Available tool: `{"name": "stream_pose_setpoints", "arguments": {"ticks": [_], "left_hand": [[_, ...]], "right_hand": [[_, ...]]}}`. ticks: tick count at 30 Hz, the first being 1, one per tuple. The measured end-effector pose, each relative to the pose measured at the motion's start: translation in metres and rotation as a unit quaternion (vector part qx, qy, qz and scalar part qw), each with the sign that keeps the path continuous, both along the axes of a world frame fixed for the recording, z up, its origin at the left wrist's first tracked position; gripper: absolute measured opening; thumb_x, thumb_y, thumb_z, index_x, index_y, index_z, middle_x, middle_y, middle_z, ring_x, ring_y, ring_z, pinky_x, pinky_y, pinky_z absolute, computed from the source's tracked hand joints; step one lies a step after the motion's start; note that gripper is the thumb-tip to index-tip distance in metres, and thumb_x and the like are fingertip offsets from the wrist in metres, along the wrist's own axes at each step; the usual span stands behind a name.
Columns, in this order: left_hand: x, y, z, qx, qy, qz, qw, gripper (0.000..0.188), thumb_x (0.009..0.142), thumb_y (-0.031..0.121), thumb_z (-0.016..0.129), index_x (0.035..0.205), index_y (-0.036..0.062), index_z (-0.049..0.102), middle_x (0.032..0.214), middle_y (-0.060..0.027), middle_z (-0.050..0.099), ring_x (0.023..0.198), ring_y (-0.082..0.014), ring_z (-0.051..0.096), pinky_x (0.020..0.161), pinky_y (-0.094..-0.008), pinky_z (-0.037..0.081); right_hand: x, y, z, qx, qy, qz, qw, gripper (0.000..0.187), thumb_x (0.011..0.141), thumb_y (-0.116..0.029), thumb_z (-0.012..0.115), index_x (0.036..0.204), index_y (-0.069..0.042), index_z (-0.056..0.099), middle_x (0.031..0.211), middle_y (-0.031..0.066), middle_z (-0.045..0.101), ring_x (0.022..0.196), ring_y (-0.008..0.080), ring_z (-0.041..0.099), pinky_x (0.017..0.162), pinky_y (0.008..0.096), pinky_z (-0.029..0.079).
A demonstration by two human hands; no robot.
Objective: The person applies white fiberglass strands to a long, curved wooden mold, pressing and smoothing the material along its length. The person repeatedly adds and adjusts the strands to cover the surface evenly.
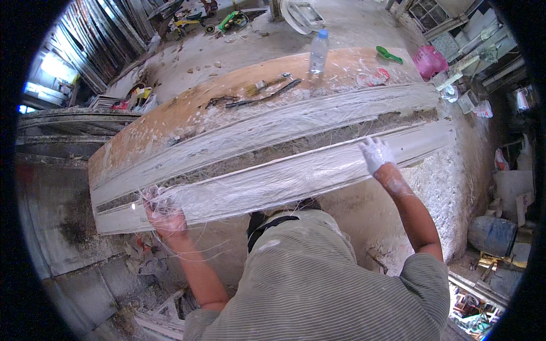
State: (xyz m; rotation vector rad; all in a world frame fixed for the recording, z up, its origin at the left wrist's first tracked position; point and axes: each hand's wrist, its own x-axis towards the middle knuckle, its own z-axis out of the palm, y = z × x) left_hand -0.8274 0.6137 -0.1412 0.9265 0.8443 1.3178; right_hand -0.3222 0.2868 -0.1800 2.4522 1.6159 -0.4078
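A long, slightly curved white moulding form (421,142) lies across the bench in front of me. Thin white fibre strands (256,176) are spread in a tangled layer along its near strip. At the left end, my left hand (165,215) is closed round a bunch of these strands, and loose ends trail below the wrist. My right hand (377,154), coated in white paste, rests on the strip further right with its fingers stretched out. Behind the near strip runs a rough grey groove, then a parallel far strip (267,122) with more fibres on it.
On the brown board (187,111) beyond stand a water bottle (319,52), a brush (257,87), a dark stick (264,94) and a green-handled tool (389,55). A pink container (430,61) sits at the far right. A blue drum (492,235) lies at the right.
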Motion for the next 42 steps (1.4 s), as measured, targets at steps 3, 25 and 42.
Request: {"name": "stream_pose_setpoints", "arguments": {"ticks": [3, 25, 42], "left_hand": [[0.018, -0.008, 0.007, 0.095, 0.115, 0.009, 0.989, 0.038, 0.089, 0.001, 0.058, 0.126, 0.0062, 0.052, 0.117, -0.0086, 0.06, 0.102, -0.0209, 0.06, 0.086, -0.0357, 0.054], [0.097, -0.003, 0.092, -0.012, -0.081, -0.062, 0.995, 0.027, 0.099, 0.024, 0.05, 0.117, 0.0051, 0.056, 0.105, -0.0068, 0.059, 0.099, -0.0189, 0.056, 0.088, -0.0308, 0.049], [-0.024, 0.063, 0.014, -0.123, -0.192, -0.021, 0.973, 0.02, 0.099, 0.021, 0.05, 0.108, 0.0085, 0.062, 0.102, -0.0056, 0.064, 0.092, -0.0201, 0.06, 0.083, -0.0348, 0.052]], "right_hand": [[-0.033, 0.02, -0.015, 0.062, 0.138, 0.112, 0.982, 0.055, 0.081, -0.003, 0.056, 0.135, -0.011, 0.051, 0.143, 0.0127, 0.046, 0.125, 0.0312, 0.051, 0.105, 0.0447, 0.041], [-0.244, 0.187, 0.058, 0.213, 0.555, 0.022, 0.803, 0.062, 0.091, -0.041, 0.065, 0.141, -0.011, 0.042, 0.105, 0.0212, 0.065, 0.1, 0.0328, 0.064, 0.088, 0.0414, 0.05], [-0.007, -0.01, 0.002, 0.083, -0.037, 0.036, 0.995, 0.063, 0.084, -0.034, 0.07, 0.14, -0.015, 0.047, 0.133, 0.0192, 0.052, 0.123, 0.0367, 0.051, 0.103, 0.0448, 0.044]]}}
